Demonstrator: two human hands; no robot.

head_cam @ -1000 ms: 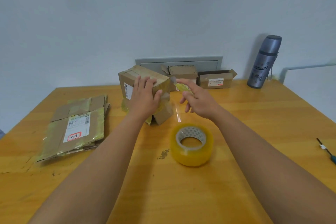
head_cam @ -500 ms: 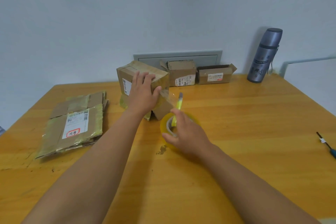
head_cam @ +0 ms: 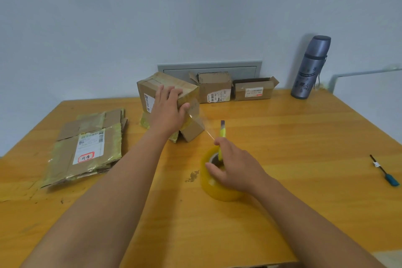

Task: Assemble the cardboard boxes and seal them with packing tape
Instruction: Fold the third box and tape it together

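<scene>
A flattened carton stack (head_cam: 87,148), two open boxes (head_cam: 214,88), a flask (head_cam: 311,67) and a pen (head_cam: 385,171) ring the wooden tabletop (head_cam: 304,148) below a pale wall. Left hand (head_cam: 168,113) presses straight fingers on the tilted cardboard box (head_cam: 152,91); right hand (head_cam: 235,165), earlier raised, now grips a yellow cutter (head_cam: 222,135) on the tape roll (head_cam: 217,187).

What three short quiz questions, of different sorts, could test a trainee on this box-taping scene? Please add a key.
1. True or false: the left hand rests on the cardboard box.
2. The right hand holds the yellow utility knife and touches what? A) flask B) roll of packing tape C) screwdriver
3. Fill in: the strip of clear tape runs from the box toward the ____.

Key: 1 true; 2 B; 3 knife.
</scene>
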